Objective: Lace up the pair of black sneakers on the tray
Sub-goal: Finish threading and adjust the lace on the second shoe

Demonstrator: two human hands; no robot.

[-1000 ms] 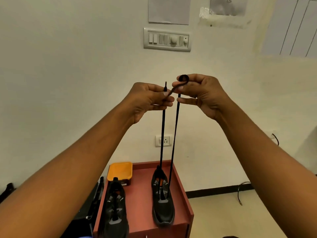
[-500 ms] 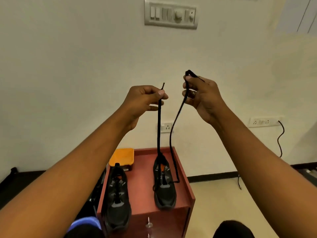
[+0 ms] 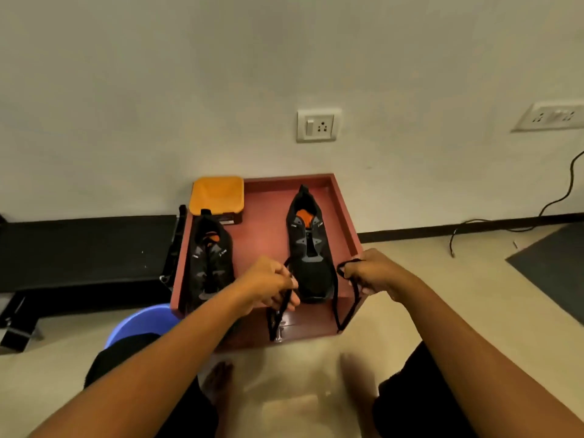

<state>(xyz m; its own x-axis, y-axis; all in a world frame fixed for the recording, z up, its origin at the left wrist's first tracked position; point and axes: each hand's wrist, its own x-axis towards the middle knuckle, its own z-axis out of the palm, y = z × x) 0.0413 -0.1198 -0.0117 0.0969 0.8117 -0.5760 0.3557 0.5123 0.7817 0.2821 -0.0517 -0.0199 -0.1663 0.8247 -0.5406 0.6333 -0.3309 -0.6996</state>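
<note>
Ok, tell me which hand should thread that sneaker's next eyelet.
Probably left: the left hand grips lace beside the sneaker toe; the right hand holds its end out by the tray edge.

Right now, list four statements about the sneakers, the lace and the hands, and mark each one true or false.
1. The left sneaker and the right sneaker both stand on the red tray. True.
2. The left hand and the right hand each grip part of the black lace. True.
3. The orange container sits at the tray's front right corner. False: it is at the back left corner.
4. Both hands are higher than the wall socket. False: they are low, either side of the right sneaker's toe.
</note>
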